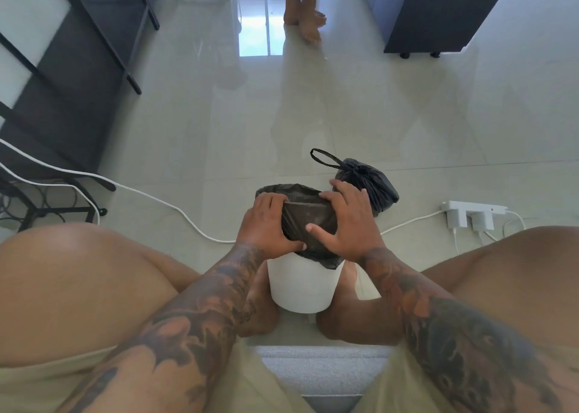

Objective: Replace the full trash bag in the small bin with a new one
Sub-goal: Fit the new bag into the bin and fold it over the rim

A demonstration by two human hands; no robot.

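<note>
We look straight down on the small white bin, standing upright on the floor between the seated person's feet, directly below both hands. The new black bag lines it, its mouth opening upward and its hem already folded over the far rim. The left hand grips the hem at the left and near side, fingers curled over the edge; the right hand lies spread across the right side, pressing the plastic against the rim. The coming move, we judge, runs outward and down around the near rim, equally close to both hands. The full bag, tied shut with its loop free, sits on the floor just beyond the bin, near the right hand. What the liner holds, if anything, we cannot tell.
</note>
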